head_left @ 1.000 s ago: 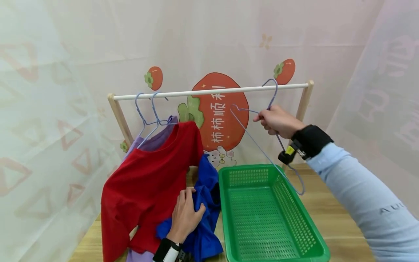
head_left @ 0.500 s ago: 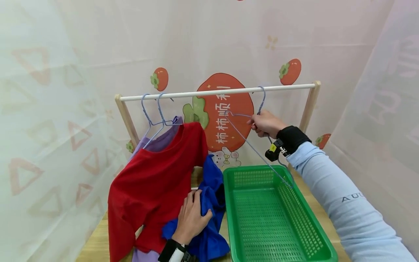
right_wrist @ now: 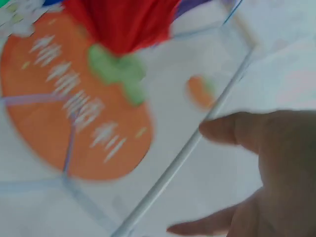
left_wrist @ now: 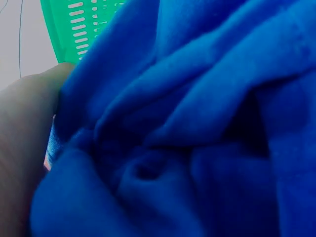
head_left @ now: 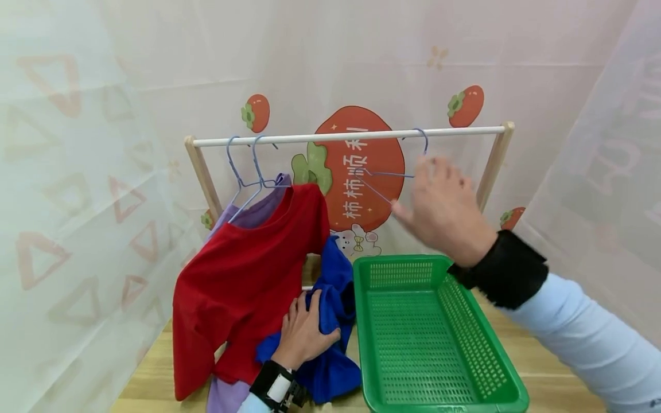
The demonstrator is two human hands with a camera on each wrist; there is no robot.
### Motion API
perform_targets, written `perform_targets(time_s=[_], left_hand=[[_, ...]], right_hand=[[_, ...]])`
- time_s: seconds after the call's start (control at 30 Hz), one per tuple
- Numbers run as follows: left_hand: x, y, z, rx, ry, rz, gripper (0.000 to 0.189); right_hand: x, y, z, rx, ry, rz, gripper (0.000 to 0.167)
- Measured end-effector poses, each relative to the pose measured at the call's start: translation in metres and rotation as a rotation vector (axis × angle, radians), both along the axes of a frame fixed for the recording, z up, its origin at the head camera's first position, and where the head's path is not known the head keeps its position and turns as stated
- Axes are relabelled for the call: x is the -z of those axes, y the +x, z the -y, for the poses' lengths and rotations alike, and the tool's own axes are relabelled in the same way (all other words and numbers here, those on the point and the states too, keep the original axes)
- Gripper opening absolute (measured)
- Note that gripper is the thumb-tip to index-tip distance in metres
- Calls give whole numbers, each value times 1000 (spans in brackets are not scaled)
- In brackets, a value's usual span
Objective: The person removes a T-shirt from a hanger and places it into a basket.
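My right hand point(head_left: 446, 209) has its fingers extended just in front of a bare blue wire hanger point(head_left: 387, 174), partly covering it. That hanger's hook sits over the white rail point(head_left: 335, 137). In the right wrist view, thumb and finger are apart, with nothing between them. My left hand point(head_left: 304, 335) rests with spread fingers on a crumpled blue garment point(head_left: 330, 376), whose folds fill the left wrist view. Just left of it hangs a red long-sleeved top point(head_left: 248, 269) on a hanger, in front of a purple garment point(head_left: 227, 396) on another.
A green perforated basket point(head_left: 364, 344) stands right of the blue garment on the wooden table point(head_left: 547, 390). Wooden posts point(head_left: 496, 166) hold up the rail. Behind it hangs a printed white curtain point(head_left: 206, 51).
The right hand has lowered the hanger's hook onto the rail and let go, its fingers now spread. The left hand has stayed on the blue garment. The view has shifted slightly.
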State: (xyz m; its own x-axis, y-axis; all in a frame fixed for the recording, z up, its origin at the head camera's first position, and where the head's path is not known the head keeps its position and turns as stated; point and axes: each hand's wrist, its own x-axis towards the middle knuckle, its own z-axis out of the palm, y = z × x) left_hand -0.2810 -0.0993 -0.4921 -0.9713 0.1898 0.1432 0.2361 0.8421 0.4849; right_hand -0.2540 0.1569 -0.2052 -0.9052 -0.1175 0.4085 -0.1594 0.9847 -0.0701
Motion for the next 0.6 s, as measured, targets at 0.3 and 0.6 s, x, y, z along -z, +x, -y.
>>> perform_targets(time_s=[0.3, 0.6], left_hand=[[0, -1, 7, 22, -87, 131, 122], [13, -1, 4, 61, -105, 175, 109]], right_hand=[[97, -22, 82, -352, 204, 417, 99], [187, -75, 122, -174, 295, 663, 111]])
